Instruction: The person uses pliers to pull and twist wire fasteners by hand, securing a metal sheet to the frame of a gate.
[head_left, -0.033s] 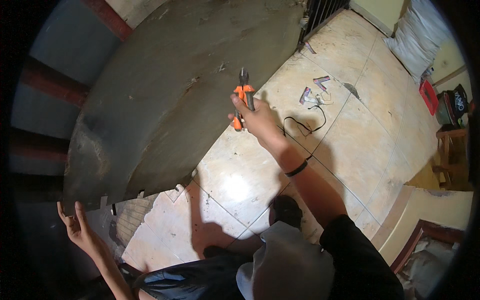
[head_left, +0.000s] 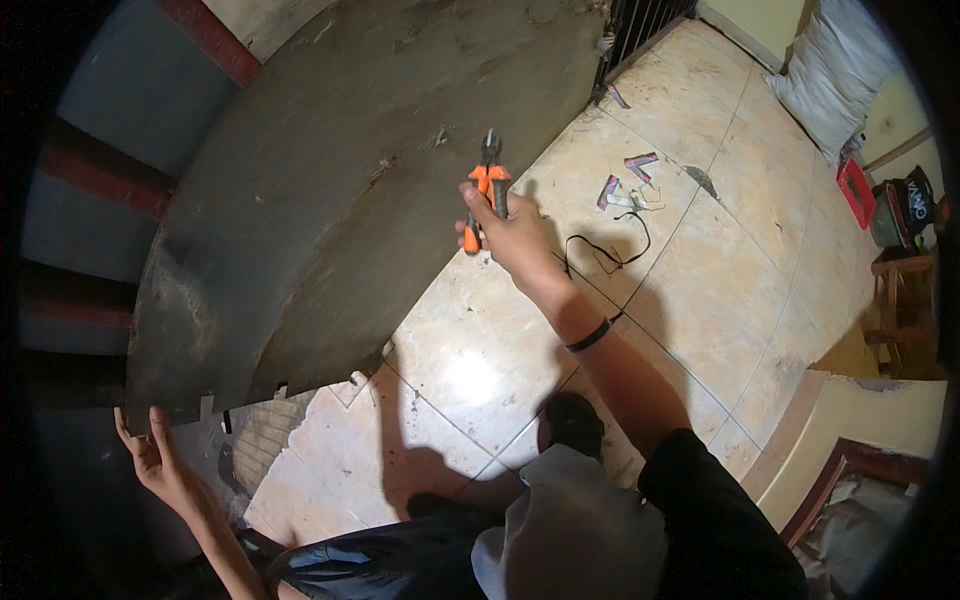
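A large dark grey sheet panel (head_left: 330, 200), scuffed and dirty, spreads across the upper left at a slant. Its lower left corner sits between the thumb and fingers of my left hand (head_left: 162, 462). Small notches and tabs show along the panel's near edge. In my right hand (head_left: 518, 240) is a pair of cutting pliers (head_left: 490, 178) with orange and grey handles. Their jaws point away from me, over the panel's right edge. A dark band (head_left: 595, 335) circles my right wrist.
Pale floor tiles (head_left: 470, 340) lie below, with a black cord (head_left: 625, 262) and torn wrapper scraps (head_left: 640, 160) on them. A white sack (head_left: 835, 75) leans at the upper right, near a red object (head_left: 856, 195) and a wooden stool (head_left: 900, 300). Red bars (head_left: 100, 175) stand at left.
My right hand and the pliers have shifted very slightly up and away from me. My left hand stays at the panel's corner.
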